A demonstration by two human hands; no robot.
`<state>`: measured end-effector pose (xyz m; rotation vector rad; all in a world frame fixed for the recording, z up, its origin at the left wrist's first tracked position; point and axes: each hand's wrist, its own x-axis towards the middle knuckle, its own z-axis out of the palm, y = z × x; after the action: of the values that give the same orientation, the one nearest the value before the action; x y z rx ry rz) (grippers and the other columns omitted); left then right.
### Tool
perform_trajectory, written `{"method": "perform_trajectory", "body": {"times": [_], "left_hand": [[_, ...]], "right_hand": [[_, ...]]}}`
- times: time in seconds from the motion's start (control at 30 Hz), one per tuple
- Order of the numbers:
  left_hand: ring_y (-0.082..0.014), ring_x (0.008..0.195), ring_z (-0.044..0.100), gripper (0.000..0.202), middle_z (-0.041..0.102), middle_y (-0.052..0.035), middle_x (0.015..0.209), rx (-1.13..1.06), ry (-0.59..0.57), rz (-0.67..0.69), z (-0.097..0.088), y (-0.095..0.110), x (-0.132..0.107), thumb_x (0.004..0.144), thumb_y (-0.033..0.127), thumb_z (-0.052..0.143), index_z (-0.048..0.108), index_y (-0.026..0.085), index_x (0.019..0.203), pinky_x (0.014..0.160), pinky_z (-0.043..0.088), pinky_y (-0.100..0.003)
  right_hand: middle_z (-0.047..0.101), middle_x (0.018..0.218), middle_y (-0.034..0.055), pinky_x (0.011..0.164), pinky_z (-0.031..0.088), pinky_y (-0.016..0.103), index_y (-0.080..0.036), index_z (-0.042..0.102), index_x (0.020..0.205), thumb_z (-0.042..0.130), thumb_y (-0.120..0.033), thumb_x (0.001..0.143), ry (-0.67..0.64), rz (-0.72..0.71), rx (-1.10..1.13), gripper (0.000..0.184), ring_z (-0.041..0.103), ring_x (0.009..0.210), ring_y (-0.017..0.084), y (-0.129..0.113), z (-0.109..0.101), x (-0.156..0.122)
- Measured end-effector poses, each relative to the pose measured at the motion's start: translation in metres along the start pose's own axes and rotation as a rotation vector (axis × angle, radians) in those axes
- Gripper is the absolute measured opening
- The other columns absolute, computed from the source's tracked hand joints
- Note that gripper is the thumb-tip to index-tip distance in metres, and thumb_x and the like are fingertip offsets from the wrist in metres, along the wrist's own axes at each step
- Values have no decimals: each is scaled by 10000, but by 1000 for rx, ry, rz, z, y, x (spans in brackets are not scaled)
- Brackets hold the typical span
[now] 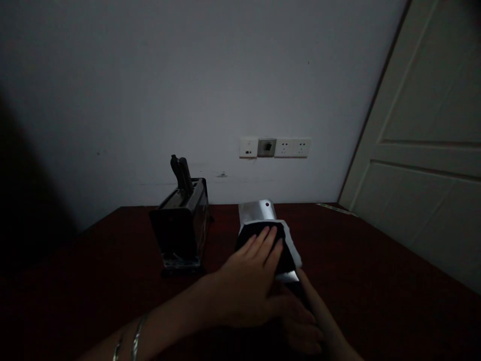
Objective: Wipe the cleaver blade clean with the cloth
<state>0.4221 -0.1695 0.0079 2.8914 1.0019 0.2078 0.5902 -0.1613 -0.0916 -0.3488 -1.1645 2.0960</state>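
- A pale wall (210, 90) rises behind the table's far edge, with a few dark scuffs low down.
- A panelled door (421, 150) stands beyond the table's right edge.
- The dark red table (361, 255) spreads beneath everything; a thin pale strip (337, 208) lies at its far right corner.
- A knife block (177, 235) stands upright left of the table's middle, nearer the far edge than the near one, two dark handles (182, 173) rising from its top.
- The left hand (250, 283) lies flat on the cloth, fingers extended and close together.
- The right hand (310, 328), nearer the table's near edge, closes round the cleaver's dark handle; its lower part is lost in shadow.
- The cleaver (257, 211) points toward the middle of the far edge, its shiny blade tip bare, with a small hole in the far right corner; whether it touches the table cannot be told.
- A black cloth (287, 256) with white edging covers the middle of the blade.
- Wall sockets (293, 148) sit above the far edge.
- Two thin bangles (138, 337) circle the left wrist.
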Motion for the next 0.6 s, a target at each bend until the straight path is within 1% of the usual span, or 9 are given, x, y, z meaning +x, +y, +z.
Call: {"method": "perform_trajectory", "body": {"times": [0.1,0.17,0.23,0.3,0.37,0.43,0.5,0.6], "left_hand": [[-273,1330,-83,795,-74,-159,1452,0,-23,-39,-3,-10,3,849,616,173,85,52,1402,1092,92,-427],[-270,1327,-93,795,-84,-160,1449,-20,-66,-26,-7,-11,2,850,614,166,69,51,1403,1092,91,-430],[-266,1326,-93,777,-79,-152,1450,-63,-131,27,-12,-9,-2,858,601,164,59,59,1405,1094,95,-426],[-252,1329,-73,730,-56,-132,1456,-117,-212,116,-17,-5,-6,876,566,158,57,75,1407,1098,107,-411],[-229,1335,-37,672,-17,-104,1463,-158,-265,197,-22,-2,-10,895,523,153,66,99,1409,1103,123,-387],[-207,1339,-3,633,20,-73,1466,-168,-272,224,-26,0,-11,903,500,159,92,129,1411,1107,131,-363],[-201,1340,13,622,38,-52,1467,-160,-249,202,-27,0,-12,901,504,168,112,151,1410,1108,132,-361],[-201,1341,10,617,40,-56,1466,-121,-216,165,-27,-4,-10,902,502,170,108,154,1408,1104,142,-386]], "right_hand": [[295,352,-98,310,301,184,-187,441,576,396,-605,789,-83,73,80,471,258,262,44,8,-1,-4],[267,340,-110,310,296,170,-181,424,567,373,-631,785,-139,110,141,503,234,253,32,11,-5,-4],[254,328,-113,312,298,166,-179,418,558,374,-657,769,-183,138,183,524,238,252,33,12,-10,-2],[262,316,-105,316,301,168,-179,413,534,393,-674,749,-205,156,188,540,267,263,40,13,-14,-2],[278,305,-90,323,301,170,-179,399,498,405,-687,733,-222,175,184,559,299,277,48,12,-16,-3],[284,294,-77,325,295,171,-182,374,462,377,-713,725,-243,205,181,592,315,282,54,10,-15,-5],[281,290,-71,319,288,175,-186,361,447,341,-734,721,-249,239,182,613,312,275,57,7,-12,-6],[268,298,-81,309,287,185,-191,380,472,378,-714,723,-210,254,190,580,285,263,57,1,-4,-5]]}}
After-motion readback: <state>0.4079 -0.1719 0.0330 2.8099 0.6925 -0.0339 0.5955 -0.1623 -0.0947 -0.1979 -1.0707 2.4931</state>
